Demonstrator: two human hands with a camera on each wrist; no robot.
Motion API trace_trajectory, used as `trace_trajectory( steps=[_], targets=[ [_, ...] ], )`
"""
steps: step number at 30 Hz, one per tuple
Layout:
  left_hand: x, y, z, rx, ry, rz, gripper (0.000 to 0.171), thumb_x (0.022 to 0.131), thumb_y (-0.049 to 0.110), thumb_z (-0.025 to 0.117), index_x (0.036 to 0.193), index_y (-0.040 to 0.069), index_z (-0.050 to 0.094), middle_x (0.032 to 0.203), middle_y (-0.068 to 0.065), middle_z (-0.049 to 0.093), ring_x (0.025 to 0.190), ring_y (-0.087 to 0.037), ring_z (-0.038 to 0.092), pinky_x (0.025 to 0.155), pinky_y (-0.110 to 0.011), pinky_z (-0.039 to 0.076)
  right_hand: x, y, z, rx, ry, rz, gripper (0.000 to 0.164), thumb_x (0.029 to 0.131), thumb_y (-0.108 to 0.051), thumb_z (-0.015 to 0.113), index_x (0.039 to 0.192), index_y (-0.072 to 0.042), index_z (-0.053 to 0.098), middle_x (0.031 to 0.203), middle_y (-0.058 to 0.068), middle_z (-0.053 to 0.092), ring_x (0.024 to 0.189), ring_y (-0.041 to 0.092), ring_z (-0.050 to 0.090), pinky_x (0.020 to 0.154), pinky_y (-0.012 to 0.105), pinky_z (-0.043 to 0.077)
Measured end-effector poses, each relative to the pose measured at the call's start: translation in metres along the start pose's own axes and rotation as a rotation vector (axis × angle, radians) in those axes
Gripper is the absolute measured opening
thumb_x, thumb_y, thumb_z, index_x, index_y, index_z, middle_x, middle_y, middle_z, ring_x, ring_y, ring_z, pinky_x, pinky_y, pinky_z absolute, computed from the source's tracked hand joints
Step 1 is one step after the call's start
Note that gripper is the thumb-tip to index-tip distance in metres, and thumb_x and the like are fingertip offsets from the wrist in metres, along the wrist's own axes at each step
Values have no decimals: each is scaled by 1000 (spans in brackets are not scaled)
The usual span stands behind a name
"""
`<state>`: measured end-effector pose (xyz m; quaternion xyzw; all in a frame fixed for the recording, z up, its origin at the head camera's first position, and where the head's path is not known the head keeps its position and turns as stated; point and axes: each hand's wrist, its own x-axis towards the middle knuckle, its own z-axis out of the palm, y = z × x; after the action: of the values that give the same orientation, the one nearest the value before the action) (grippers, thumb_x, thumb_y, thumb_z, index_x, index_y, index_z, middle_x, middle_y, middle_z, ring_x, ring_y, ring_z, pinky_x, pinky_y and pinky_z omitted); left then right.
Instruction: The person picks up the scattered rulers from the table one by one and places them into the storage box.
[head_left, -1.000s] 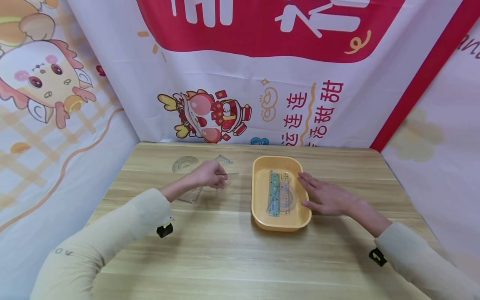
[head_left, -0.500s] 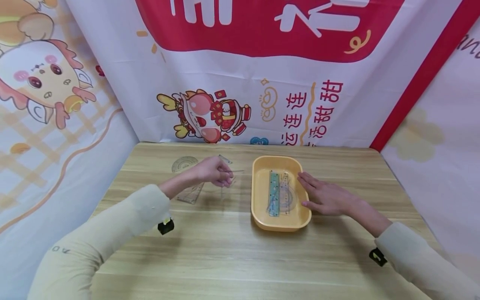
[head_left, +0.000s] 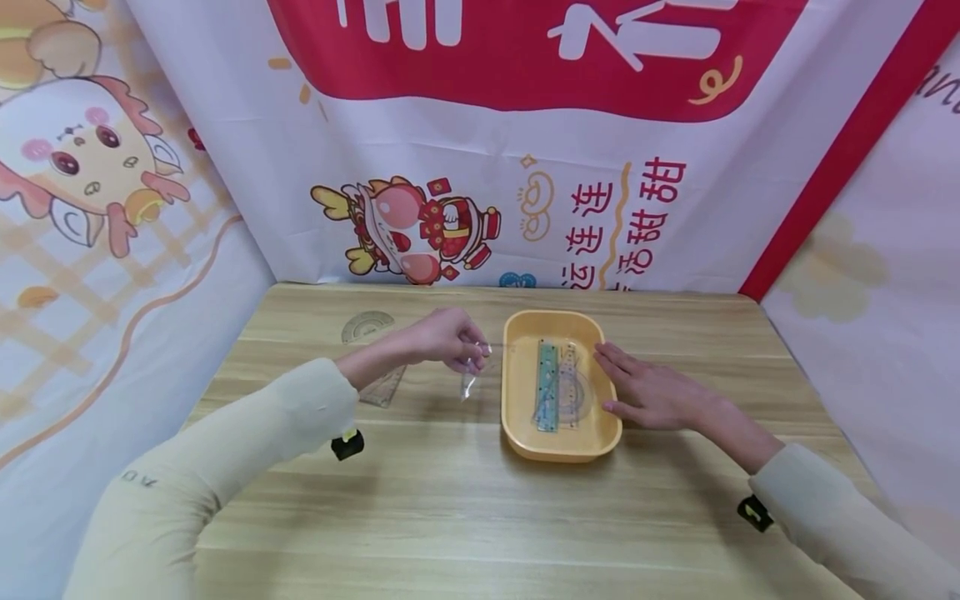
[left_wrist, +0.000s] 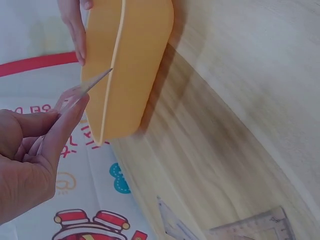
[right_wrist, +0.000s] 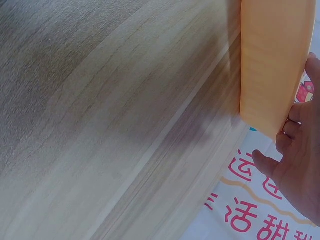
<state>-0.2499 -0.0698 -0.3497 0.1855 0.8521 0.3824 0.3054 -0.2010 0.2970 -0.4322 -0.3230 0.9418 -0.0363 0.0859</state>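
My left hand (head_left: 453, 340) pinches a clear plastic set square (head_left: 468, 385) between thumb and fingers, just left of the yellow plastic tray (head_left: 508, 417). In the left wrist view the set square (left_wrist: 95, 81) shows almost edge-on, its tip overlapping the tray's rim. Fingers straight, my right hand (head_left: 652, 393) rests against the tray's right rim. Inside the tray lie a teal ruler (head_left: 548, 400), a clear protractor (head_left: 581, 397) and a narrow clear ruler (head_left: 570, 357).
Left of the tray, a clear protractor (head_left: 366, 323) and a clear ruler-like piece (head_left: 386, 388) lie on the wooden table (head_left: 420, 508), partly behind the left forearm. Another set square (left_wrist: 172, 222) appears in the left wrist view. A printed cloth (head_left: 465, 133) hangs behind the table.
My left hand has moved right toward the tray, carrying the set square to near its left rim. The right hand and the tray have stayed in place.
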Motion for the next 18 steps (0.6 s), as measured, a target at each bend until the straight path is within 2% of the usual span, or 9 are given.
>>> trace_trajectory(
  steps=[7,13,18],
  targets=[
    [13,18,7,120,-37,13,21,99,6,59,115,-1,70,92,-9,75,85,-19,73,73,-27,63,-1,1,1,-3,2,-2,79,100,-51,49,158,-5,22,168,13,13,152,33,24,115,55,39],
    [24,36,18,182,-76,62,19,98,4,60,112,-1,71,90,-9,75,77,-15,71,69,-25,63,0,2,3,6,3,-1,79,100,-51,49,158,-5,21,168,14,13,152,33,24,115,55,39],
    [32,49,31,218,-102,107,17,96,2,62,108,-3,73,88,-12,76,76,-17,74,68,-26,63,1,2,2,16,-1,2,79,100,-51,50,158,-5,21,168,14,13,152,33,24,115,56,39]
  ],
)
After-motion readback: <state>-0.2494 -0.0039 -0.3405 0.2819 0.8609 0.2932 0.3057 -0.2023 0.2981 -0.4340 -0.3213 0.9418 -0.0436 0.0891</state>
